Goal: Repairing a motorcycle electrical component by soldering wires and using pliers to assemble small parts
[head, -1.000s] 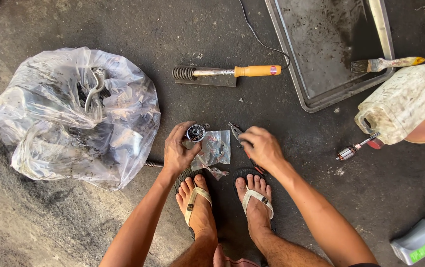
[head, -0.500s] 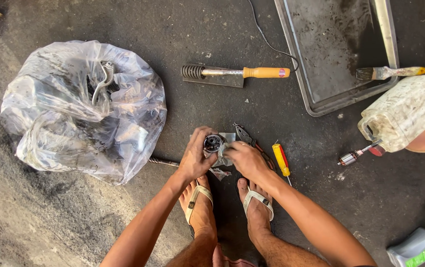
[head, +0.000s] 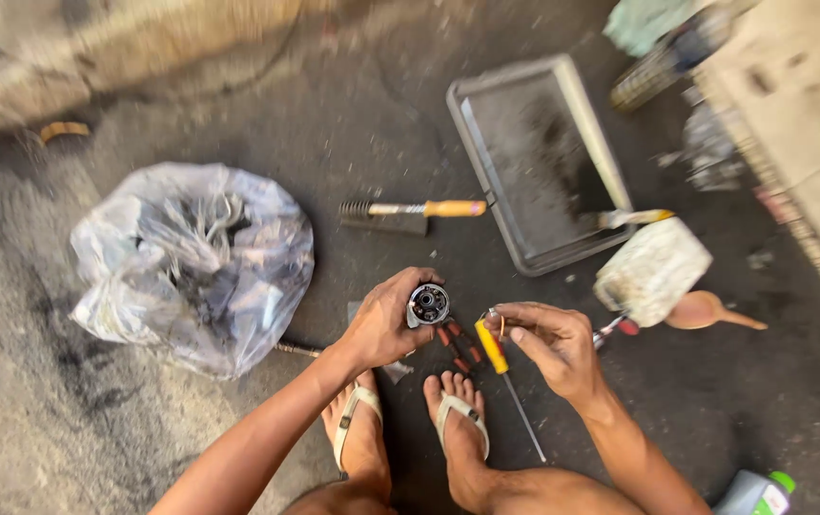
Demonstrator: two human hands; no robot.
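Observation:
My left hand [head: 383, 322] grips a small round metal part [head: 428, 304] with a dark bore, held up above the ground. My right hand [head: 548, 344] is just to its right, fingers pinched on a tiny thin piece [head: 500, 324]; what it is I cannot tell. Under the hands lie a yellow-handled screwdriver [head: 498, 355] and red-handled pliers [head: 456, 347] on the dark floor. My two feet in sandals [head: 460, 420] are right below.
A clear plastic bag [head: 195, 267] full of parts lies at the left. A wire brush with an orange handle [head: 412, 212] lies ahead. A grey metal tray [head: 534, 162], a paintbrush [head: 631, 218], a dirty white jug [head: 651, 270], a tan funnel [head: 706, 309] and a green-capped bottle [head: 756, 494] are on the right.
Both hands have lifted off the ground and drawn apart; the left now holds the round part up, the right pinches a small piece. The view has swung and tilted.

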